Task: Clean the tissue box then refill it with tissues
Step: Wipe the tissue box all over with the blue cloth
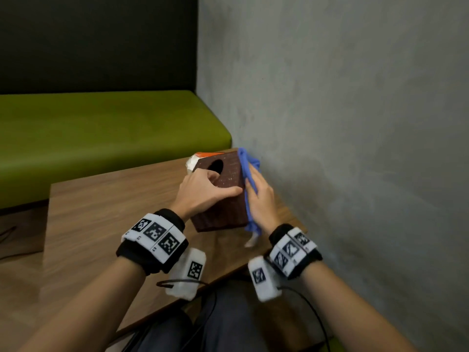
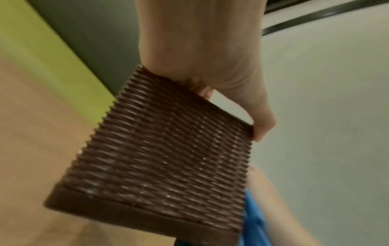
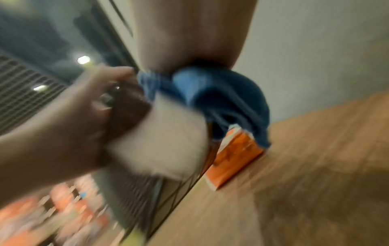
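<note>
**Cloth on the box's right wall, refill pack waiting behind**

Seen from the head view: brown woven tissue box standing tilted on the wooden surface, top face with its round opening turned toward the viewer, long axis running from 6 o'clock at the base up toward 12 o'clock at the top. Left hand on the box from 9 o'clock, fingers curled over the near top edge, one reaching toward the opening; grip clamped on the box. Right hand at 3 o'clock of the box, fingers fairly straight, pressing a blue cloth flat against the right wall; grip spread rather than closed, cloth sandwiched between palm and box. Cloth trailing below the hand, with a white tag or corner hanging near the base.

Judged step: wiping the right side, cleaning not yet finished, refill not yet begun. Coming stroke likely along the wall's long axis, 12 to 6 o'clock, with the right hand the nearer one for that face.

Around: orange-and-white tissue pack lying on the surface just behind the box at 12 o'clock, partly hidden. Grey wall close at 3 o'clock, leaving little room for the wiping elbow. Green bench seat at 10 o'clock, well apart. Both wrist views blurred.
</note>
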A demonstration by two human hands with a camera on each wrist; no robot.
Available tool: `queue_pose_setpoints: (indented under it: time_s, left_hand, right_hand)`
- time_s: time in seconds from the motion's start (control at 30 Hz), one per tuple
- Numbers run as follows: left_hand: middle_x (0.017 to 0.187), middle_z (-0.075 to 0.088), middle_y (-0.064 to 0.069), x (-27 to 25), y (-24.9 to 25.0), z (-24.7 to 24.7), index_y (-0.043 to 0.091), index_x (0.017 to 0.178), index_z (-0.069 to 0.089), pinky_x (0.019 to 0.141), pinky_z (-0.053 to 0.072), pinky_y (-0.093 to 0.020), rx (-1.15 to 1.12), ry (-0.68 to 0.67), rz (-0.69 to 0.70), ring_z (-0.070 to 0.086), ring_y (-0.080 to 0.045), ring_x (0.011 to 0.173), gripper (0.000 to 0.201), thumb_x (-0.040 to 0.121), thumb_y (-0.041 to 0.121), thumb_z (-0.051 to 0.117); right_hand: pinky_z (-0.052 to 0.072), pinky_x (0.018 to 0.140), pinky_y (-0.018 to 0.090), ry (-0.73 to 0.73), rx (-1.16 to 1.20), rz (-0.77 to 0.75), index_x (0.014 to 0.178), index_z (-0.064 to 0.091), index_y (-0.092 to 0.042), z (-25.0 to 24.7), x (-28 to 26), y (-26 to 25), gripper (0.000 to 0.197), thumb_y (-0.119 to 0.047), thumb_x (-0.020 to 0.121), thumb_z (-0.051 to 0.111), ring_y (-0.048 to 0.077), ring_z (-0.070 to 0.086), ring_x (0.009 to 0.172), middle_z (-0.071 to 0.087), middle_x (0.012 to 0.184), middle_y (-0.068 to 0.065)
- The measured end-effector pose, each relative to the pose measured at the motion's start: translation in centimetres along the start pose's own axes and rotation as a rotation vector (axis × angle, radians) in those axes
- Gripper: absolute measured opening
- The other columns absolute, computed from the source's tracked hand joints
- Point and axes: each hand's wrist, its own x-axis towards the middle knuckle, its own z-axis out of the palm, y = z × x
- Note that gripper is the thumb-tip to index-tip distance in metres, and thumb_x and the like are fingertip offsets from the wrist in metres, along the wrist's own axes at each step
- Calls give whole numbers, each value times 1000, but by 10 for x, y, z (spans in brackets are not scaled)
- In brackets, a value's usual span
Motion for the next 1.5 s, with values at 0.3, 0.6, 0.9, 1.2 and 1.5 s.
queue_pose_setpoints:
  time_s: [0.3,0.6,0.9,1.2,1.5]
  left_hand:
    - [82,70,-9,6,-10,-1,17,79,68,78,51,-39,-133,-36,-16,67,-28,92,52,39,51,60]
    - [105,66,1,4,-3,-18,15,111,64,73,47,-7,-169,-392,50,63,-5,88,74,42,44,64]
    - [97,70,2,19,-10,7,1,110,64,76,50,-13,-303,-208,26,64,8,79,44,75,24,76]
    - [111,69,-8,10,-9,-3,3,110,63,90,49,-27,-348,-271,70,64,-14,99,45,72,25,77]
    - [108,70,-10,6,-11,10,7,109,63,93,50,-45,-113,-199,125,65,-25,102,81,51,64,62]
  right_hand:
    - [14,107,0,23,-45,-151,138,35,1,12,-33,-10,48,3,91,39,5,26,134,32,144,4]
    - [43,87,25,33,-82,-5,113,63,-5,-26,15,3,25,-14,96,49,21,60,100,67,107,13]
    - [37,101,56,342,-405,-291,120,60,-11,3,-22,-3,41,1,81,55,33,44,115,61,111,5]
    - [33,110,21,51,-215,-345,129,53,-4,-22,-12,-11,39,-6,91,46,16,47,125,55,133,13]
    - [25,113,16,-30,-279,-357,134,48,-9,-17,-25,-1,47,-1,88,39,16,42,129,48,137,7]
